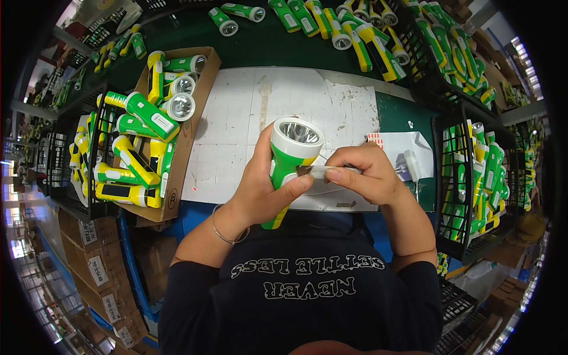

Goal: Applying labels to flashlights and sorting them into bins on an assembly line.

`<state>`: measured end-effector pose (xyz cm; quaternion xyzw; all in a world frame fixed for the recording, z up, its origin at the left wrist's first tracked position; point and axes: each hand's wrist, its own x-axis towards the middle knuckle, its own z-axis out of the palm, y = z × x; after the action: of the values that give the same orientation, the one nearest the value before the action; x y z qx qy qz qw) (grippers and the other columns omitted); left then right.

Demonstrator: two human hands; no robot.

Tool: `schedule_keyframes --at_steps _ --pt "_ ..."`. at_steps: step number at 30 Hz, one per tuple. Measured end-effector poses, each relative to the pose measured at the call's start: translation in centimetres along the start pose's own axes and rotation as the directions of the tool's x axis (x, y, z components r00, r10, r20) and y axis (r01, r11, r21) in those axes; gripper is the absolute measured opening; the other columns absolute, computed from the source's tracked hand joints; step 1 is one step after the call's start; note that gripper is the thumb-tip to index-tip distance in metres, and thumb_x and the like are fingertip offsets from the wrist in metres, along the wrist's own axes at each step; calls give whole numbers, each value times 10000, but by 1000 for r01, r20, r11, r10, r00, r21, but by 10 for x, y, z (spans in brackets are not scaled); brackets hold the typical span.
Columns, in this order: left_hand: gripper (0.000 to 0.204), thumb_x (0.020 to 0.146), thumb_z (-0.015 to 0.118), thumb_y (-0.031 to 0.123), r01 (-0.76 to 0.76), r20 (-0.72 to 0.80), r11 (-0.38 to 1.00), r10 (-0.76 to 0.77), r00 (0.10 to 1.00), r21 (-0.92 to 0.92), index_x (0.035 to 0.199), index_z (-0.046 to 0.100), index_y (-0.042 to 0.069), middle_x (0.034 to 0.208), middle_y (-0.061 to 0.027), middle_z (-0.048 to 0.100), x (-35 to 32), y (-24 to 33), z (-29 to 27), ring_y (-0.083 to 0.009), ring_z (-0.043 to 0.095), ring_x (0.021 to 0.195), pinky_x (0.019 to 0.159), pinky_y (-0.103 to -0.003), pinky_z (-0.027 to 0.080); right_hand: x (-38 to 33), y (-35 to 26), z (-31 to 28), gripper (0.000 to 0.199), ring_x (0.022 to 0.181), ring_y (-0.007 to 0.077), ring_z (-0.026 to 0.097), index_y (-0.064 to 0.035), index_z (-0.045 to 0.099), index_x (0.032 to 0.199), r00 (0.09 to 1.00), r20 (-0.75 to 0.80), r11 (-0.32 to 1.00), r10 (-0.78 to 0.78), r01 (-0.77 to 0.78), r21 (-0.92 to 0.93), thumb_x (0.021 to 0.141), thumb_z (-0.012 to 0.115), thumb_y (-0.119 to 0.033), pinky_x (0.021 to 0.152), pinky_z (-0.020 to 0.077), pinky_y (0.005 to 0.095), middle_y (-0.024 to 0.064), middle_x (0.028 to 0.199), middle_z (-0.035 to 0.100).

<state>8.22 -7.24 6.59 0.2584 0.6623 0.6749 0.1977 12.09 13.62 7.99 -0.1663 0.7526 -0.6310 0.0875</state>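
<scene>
Shirt (307, 254) of dark colour, with white outlined letters, fills the lower middle of the frame and is the nearest to us. Just above it, near the centre, we see the left hand (254, 192); its grip is curled around the body of a flashlight (283, 161), which is green and yellow with a white head. This flashlight is tilted: the silver reflector looks upward, and the tail goes down toward the shirt. The right hand (370, 174) is just to the right, and its grip is narrowed to a pinch, having hold of a small pale strip (318, 171) with a dark end, close against the flashlight. The left thumb is beside this dark end; if they touch, we cannot tell.

Beyond the hands, a white sheet (236, 112) lies on the dark green worktop (402, 121). At centre right we find a white paper (399, 142) with a small white piece (411, 165) upon it. At centre left, a cardboard box (195, 118) is full of similar flashlights, and at the right a black crate (464, 251) holds many more. Farthest, along the top of the frame, loose flashlights (303, 16) lie in a row.
</scene>
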Motion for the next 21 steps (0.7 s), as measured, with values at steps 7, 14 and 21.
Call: schedule_keyframes --at_steps 7,14,21 --pt "720 771 689 203 -32 -2 999 32 999 35 1311 258 -1 1074 -105 515 -1 -2 -1 -165 523 955 849 -301 425 0 -1 -2 166 595 96 556 22 630 814 1000 23 1000 -6 7 -19 850 588 -135 542 416 219 56 678 616" --pt "731 761 698 179 49 17 996 -48 999 -69 1309 250 -3 1127 -114 486 3 -10 -2 -183 483 1031 906 -306 392 -2 5 0 191 567 83 523 25 626 822 988 -117 993 -98 106 59 856 576 -156 525 400 214 57 696 612" --pt "743 782 652 90 215 59 921 -207 977 -324 1364 195 17 1188 -109 444 4 -6 -11 -178 512 1000 883 -311 425 6 13 -3 238 475 17 293 -2 568 818 920 -365 940 146 -13 342 910 511 -214 437 205 196 -62 535 378"
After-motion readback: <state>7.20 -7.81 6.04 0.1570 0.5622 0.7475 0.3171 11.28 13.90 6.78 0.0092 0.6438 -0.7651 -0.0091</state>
